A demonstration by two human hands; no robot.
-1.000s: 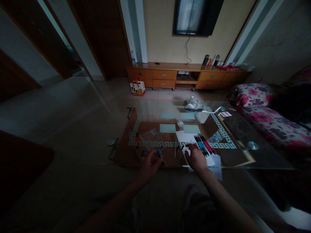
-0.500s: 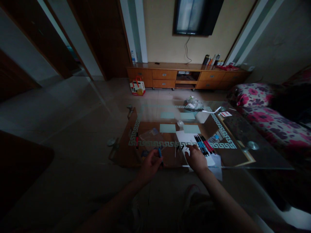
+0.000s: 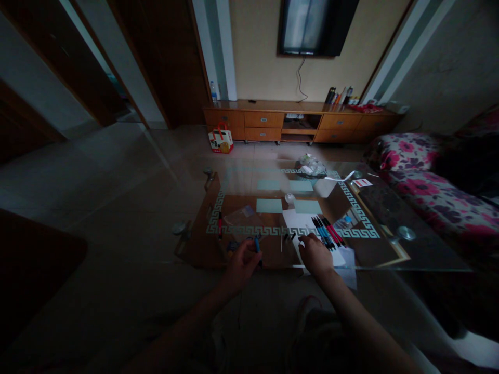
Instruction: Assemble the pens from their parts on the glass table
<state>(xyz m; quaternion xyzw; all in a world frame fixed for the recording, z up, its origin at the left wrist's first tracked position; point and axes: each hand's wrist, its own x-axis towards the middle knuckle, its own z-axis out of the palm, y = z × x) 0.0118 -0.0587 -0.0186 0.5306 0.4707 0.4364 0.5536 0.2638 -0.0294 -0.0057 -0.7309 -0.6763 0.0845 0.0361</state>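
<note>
My left hand [image 3: 245, 258] is closed around a blue pen [image 3: 257, 245], which stands nearly upright over the table's near edge. My right hand [image 3: 316, 254] is low over a white sheet of paper [image 3: 302, 221], thumb and fingertips drawn together. What they pinch, if anything, is too small to make out. Just left of those fingertips lie small black pieces [image 3: 289, 237], and beside them a thin white stick [image 3: 281, 240]. Several blue, black and red pens [image 3: 327, 232] lie in a row on the paper, right of my right hand.
The glass table [image 3: 424, 254] carries a red pen [image 3: 220, 226] at left, a clear plastic bag [image 3: 239, 215], and a crumpled bag [image 3: 311, 165] at the far side. A red-and-white card [image 3: 362, 183] lies at right. A floral sofa [image 3: 424, 182] flanks the table.
My right fingertips have drawn in and sit slightly lower beside the black pieces. My left hand keeps the blue pen in nearly the same place.
</note>
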